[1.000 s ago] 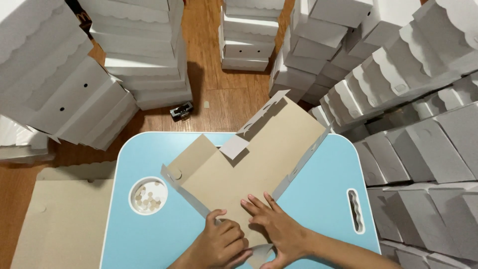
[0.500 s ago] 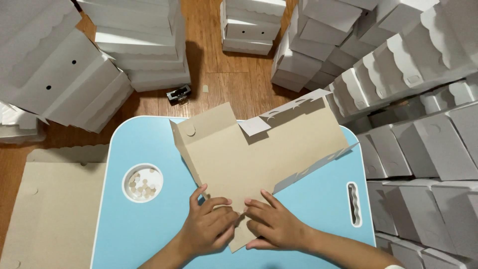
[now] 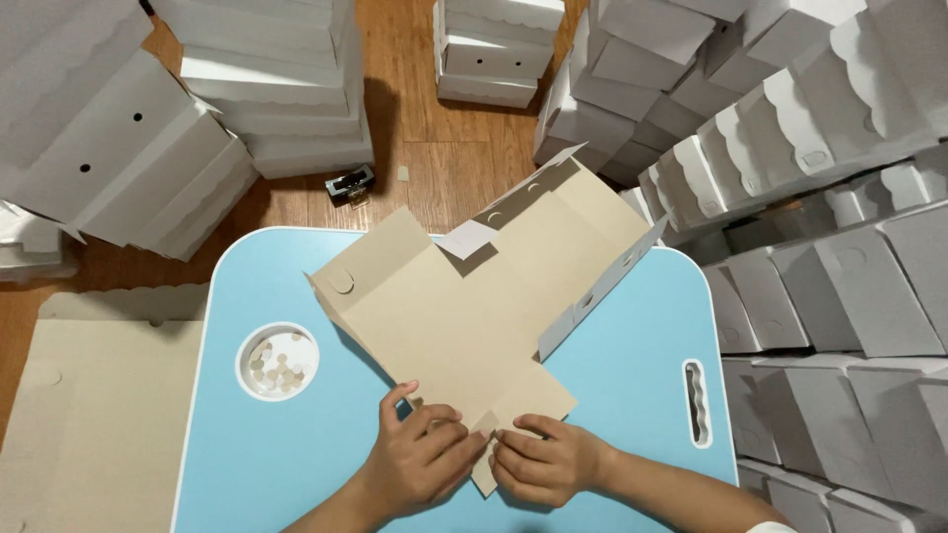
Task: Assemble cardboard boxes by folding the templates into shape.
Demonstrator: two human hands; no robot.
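A flat, half-folded brown cardboard box blank [image 3: 464, 306] lies on a light blue table [image 3: 632, 385], its far side walls standing up, white on the outside. My left hand [image 3: 420, 459] and my right hand [image 3: 543, 459] meet at the blank's near corner. Both pinch and fold the small near flap there, fingertips touching the cardboard. The corner under my fingers is partly hidden.
A round cup hole [image 3: 276, 360] in the table holds small paper discs. A handle slot [image 3: 696, 403] sits at the table's right. Stacks of folded white boxes [image 3: 810, 168] crowd the wooden floor [image 3: 425, 158] around. Flat brown blanks [image 3: 89, 415] lie at the left.
The blank has been turned and shifted on the table. Both hands moved together to the near corner flap and closed on it.
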